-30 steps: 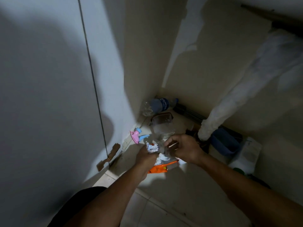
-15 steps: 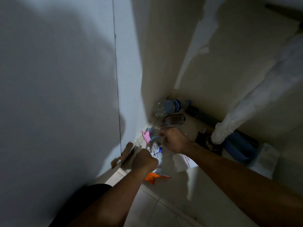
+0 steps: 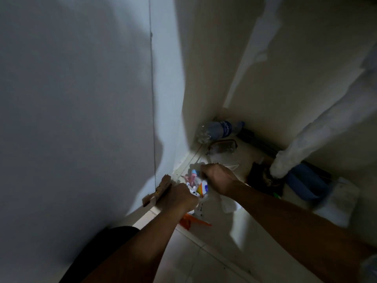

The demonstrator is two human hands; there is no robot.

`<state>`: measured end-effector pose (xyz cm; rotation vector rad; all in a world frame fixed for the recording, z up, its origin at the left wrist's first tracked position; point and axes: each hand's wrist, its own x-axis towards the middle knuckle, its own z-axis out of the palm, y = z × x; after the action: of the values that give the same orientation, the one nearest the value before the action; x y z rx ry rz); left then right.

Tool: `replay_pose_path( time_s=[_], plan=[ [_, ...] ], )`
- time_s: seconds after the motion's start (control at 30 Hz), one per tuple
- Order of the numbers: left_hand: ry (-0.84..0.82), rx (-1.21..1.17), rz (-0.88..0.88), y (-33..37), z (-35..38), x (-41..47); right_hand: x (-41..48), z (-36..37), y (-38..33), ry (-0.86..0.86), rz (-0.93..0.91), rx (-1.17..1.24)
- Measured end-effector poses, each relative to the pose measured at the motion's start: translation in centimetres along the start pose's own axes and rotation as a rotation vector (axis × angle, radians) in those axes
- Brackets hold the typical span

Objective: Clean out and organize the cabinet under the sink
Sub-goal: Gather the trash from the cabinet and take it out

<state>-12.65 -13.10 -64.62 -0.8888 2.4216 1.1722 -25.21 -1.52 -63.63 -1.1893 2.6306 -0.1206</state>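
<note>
I look into the dim cabinet under the sink. My left hand (image 3: 179,196) is closed on a crumpled white plastic wrapper (image 3: 199,189) with coloured print, near the cabinet's front left corner. My right hand (image 3: 219,180) is closed just behind it, fingers curled over the same bundle of wrappers; what its fingers pinch is hidden. A pink and blue spray nozzle (image 3: 191,176) pokes out between the two hands. An orange plastic piece (image 3: 193,221) lies on the floor below my left wrist.
A plastic water bottle (image 3: 220,129) lies in the back left corner, a clear container (image 3: 222,147) in front of it. A white wrapped drain pipe (image 3: 318,127) slants down to a blue basin (image 3: 306,182). White packets (image 3: 336,203) lie at right. A broken board piece (image 3: 161,188) sticks out at left.
The view swung left and closer. My right hand moved forward and left over the wrappers, and my left hand shifted with the bundle toward the cabinet's left wall.
</note>
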Motion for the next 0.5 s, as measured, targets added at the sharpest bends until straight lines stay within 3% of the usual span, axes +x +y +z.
replay_pose_path(
  time_s=[0.17, 0.3, 0.4, 0.5],
  plan=[
    [-0.056, -0.069, -0.030, 0.5, 0.1, 0.0, -1.8, -3.1, 0.5, 0.170, -0.124, 0.107],
    [-0.051, -0.157, -0.078, 0.5, 0.2, 0.3, -3.4, -5.8, 0.7, 0.424, -0.189, 0.218],
    [-0.022, -0.191, -0.070, 0.3, 0.3, 0.6, -4.7, -8.2, 1.3, 0.667, -0.156, 0.334],
    [0.050, -0.231, -0.054, 0.5, 0.5, 0.7, -5.8, -11.0, 2.8, 0.806, 0.013, 0.592]
  ],
)
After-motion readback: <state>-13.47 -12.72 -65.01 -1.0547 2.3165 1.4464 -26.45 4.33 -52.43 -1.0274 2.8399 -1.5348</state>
